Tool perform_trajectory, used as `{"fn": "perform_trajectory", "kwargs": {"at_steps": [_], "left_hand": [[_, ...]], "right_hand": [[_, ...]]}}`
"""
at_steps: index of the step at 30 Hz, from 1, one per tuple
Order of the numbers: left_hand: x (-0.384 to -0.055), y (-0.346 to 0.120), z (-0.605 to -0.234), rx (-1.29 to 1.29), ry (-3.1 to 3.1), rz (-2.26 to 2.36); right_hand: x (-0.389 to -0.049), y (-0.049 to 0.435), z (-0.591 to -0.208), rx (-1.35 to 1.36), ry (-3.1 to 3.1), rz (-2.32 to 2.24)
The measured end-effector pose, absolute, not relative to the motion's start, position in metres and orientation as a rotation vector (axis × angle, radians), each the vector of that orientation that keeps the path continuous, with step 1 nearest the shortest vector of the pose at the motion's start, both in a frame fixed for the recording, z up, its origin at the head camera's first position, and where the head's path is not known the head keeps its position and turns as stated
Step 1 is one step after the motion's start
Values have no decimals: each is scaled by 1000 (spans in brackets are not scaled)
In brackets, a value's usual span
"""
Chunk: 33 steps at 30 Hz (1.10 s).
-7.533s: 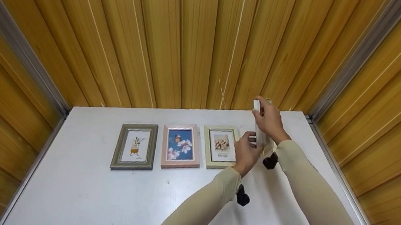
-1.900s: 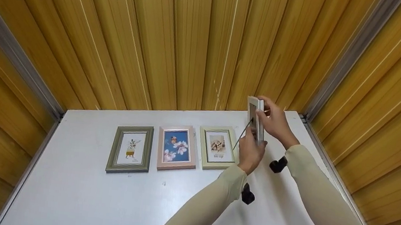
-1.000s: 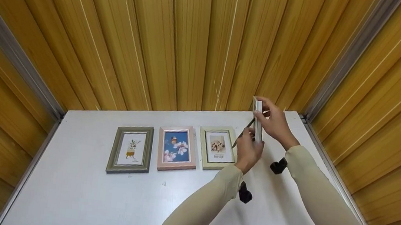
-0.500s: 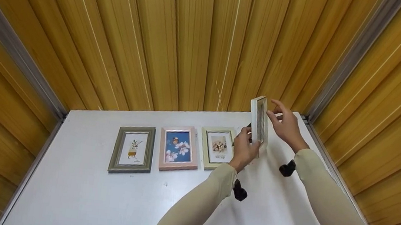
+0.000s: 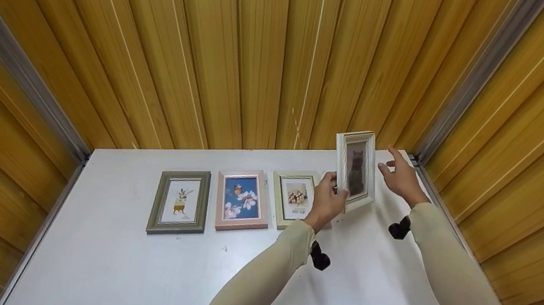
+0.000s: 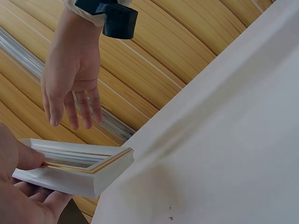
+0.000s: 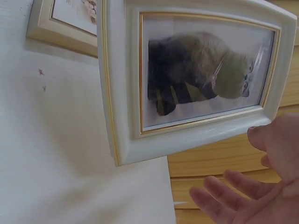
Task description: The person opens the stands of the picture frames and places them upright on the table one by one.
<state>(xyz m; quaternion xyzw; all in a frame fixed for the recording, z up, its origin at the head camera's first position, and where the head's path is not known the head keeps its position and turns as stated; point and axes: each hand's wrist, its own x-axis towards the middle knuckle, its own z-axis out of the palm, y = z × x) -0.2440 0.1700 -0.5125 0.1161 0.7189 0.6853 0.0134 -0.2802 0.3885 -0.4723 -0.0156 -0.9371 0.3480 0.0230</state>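
My left hand (image 5: 327, 201) grips a white picture frame (image 5: 356, 166) by its lower left edge. The frame stands upright above the white surface, its front with a cat picture turned toward the head camera. In the left wrist view my thumb lies over the front of the white picture frame (image 6: 70, 181) and the fingers are underneath. To its right, my right hand (image 5: 400, 178) is held apart with loosely bent fingers and nothing in them. The right wrist view shows that hand (image 7: 261, 182) beside the frame's edge. The frame's back is hidden.
Left of my hands, a pale green frame (image 5: 276, 198), a pink frame (image 5: 221, 203) and a grey-green frame (image 5: 159, 201) form a row on the white surface (image 5: 138, 270). Yellow wood-look panels (image 5: 261, 60) rise behind and on both sides.
My right hand has let go of the white picture frame and moved right. The left hand has turned the frame from edge-on to front-facing; the dark stand behind it is out of sight.
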Motion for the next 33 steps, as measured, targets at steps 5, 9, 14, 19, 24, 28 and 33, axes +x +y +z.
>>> {"fn": "perform_trajectory", "kwargs": {"at_steps": [5, 9, 14, 19, 24, 28, 33], "left_hand": [[-244, 167, -515, 372, 2154, 2154], [-243, 166, -516, 391, 2107, 2166], [-244, 165, -519, 431, 2039, 2197], [-245, 163, -523, 481, 2028, 2202], [-246, 161, -524, 515, 2035, 2202], [-246, 161, -524, 485, 2038, 2199], [-247, 163, -525, 434, 2136, 2144]], "right_hand": [[-279, 395, -480, -86, -2940, 1232], [-279, 398, -485, -80, -2899, 1439], [-277, 397, -488, -36, -2868, 1477], [-276, 396, -489, -21, -2841, 1444], [-277, 396, -490, 0, -2816, 1410], [-278, 396, -492, -6, -2828, 1373], [-278, 397, -493, -26, -2819, 1324]]}}
